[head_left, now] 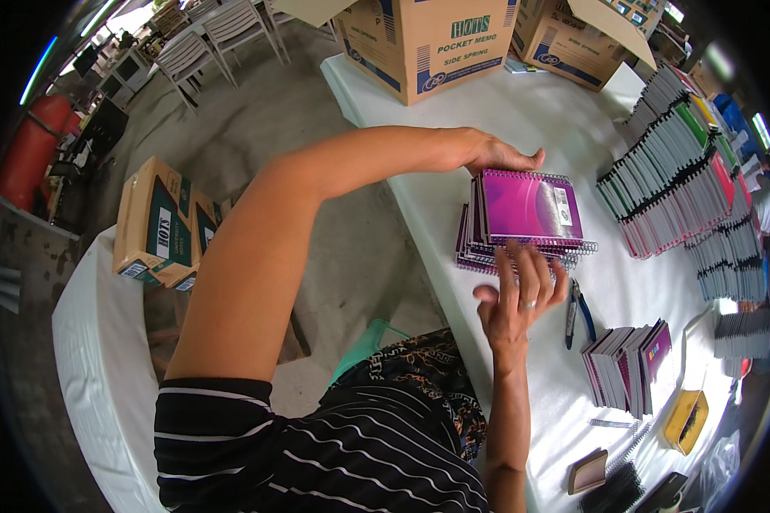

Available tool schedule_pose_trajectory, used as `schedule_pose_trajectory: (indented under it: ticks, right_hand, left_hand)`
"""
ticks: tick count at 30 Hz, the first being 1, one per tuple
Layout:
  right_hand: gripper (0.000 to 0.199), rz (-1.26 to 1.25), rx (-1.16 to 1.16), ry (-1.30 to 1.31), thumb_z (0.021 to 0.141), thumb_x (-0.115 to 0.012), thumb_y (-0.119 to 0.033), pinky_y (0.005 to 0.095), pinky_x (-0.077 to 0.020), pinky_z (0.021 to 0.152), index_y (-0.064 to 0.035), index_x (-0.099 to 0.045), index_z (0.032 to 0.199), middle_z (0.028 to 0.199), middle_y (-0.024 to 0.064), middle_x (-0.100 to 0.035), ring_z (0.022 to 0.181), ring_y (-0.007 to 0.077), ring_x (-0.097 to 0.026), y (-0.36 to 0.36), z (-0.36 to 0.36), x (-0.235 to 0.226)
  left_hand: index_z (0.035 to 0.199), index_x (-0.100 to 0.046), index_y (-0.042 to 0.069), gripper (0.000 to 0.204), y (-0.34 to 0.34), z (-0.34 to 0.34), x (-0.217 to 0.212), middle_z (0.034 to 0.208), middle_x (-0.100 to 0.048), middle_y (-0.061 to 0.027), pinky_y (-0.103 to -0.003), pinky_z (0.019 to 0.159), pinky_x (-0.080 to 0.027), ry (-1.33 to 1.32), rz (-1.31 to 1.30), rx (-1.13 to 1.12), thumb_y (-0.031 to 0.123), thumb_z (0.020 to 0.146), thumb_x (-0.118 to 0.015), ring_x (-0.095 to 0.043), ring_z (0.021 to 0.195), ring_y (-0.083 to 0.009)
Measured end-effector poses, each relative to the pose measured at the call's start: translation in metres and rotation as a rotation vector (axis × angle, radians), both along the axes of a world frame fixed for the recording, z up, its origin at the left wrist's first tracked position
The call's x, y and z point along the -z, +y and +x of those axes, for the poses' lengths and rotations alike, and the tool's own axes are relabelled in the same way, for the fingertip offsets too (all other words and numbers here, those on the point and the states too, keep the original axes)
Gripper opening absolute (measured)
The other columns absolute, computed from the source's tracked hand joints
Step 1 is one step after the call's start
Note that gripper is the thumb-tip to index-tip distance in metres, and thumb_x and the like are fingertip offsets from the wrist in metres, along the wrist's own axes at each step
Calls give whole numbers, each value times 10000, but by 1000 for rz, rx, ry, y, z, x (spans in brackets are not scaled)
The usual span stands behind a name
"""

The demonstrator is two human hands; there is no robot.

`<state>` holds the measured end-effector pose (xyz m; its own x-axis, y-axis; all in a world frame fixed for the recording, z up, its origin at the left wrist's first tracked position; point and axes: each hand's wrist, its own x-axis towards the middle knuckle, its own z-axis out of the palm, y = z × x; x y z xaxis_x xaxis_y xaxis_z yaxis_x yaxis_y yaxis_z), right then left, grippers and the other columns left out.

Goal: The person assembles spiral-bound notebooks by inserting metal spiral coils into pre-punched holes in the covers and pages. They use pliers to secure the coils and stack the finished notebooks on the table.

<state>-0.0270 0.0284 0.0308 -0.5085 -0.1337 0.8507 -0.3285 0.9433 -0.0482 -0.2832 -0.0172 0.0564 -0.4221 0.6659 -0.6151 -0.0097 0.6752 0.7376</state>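
Observation:
A stack of purple spiral notebooks (530, 205) lies on the white-covered table, its layers offset and wire coils showing at the far and near edges. My left hand (500, 156) reaches around to the far left corner of the stack and is against it. Its thumb stretches out along the far coil; the other fingers are hidden behind the notebooks. At the near edge, my right hand (522, 295) is open, fingers apart, with the fingertips at the coils of the lower notebooks. Just right of that hand lie pliers (580, 312) with dark blue handles.
Tall piles of spiral notebooks (676, 171) line the right side. A smaller notebook stack (629, 368), a yellow tray (686, 421) and loose black coils (616, 489) lie nearer. Cardboard boxes (453, 51) stand at the far end; another box (158, 227) sits left.

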Motion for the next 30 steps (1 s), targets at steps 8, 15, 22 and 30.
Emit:
schedule_pose_trajectory:
  ticks: [8, 15, 22, 30]
  right_hand:
    - [506, 48, 232, 30, 990, -378, -523, 505, -272, 1063, -145, -641, 1201, 1255, 47, -571, 1127, 219, -541, -8, -71, 20]
    - [532, 7, 163, -100, 908, -490, -529, 510, -261, 1074, -150, -600, 1265, 1333, 51, -535, 1214, 224, -491, -12, -53, -2]
    - [522, -195, 767, -415, 828, -708, -170, 481, -377, 982, -6, -506, 1281, 1240, 219, -536, 1148, 372, -505, 91, 59, 22]
    - [564, -181, 718, -676, 711, -713, -77, 454, -439, 885, 42, -500, 1220, 1200, 270, -528, 1095, 372, -510, 114, 72, 29]
  left_hand:
    - [1201, -659, 200, 732, -33, 3, 2, 1192, -655, -35, -334, 1036, -323, -4, 79, -64, 755, 726, -607, -563, 1102, -172]
    - [1254, -625, 130, 733, -30, -20, 30, 1224, -645, -92, -349, 1000, -391, -389, 243, 112, 729, 847, -509, -577, 1097, -182]
    - [1483, -355, 106, 966, 14, -8, -64, 1548, -296, -145, -431, 1116, -279, 473, 309, 301, 756, 795, -545, -263, 1426, -301]
    - [1427, -460, 142, 847, 86, 91, -92, 1586, -228, -92, -628, 1134, -99, 966, -288, 1247, 614, 759, -680, -77, 1458, -434]
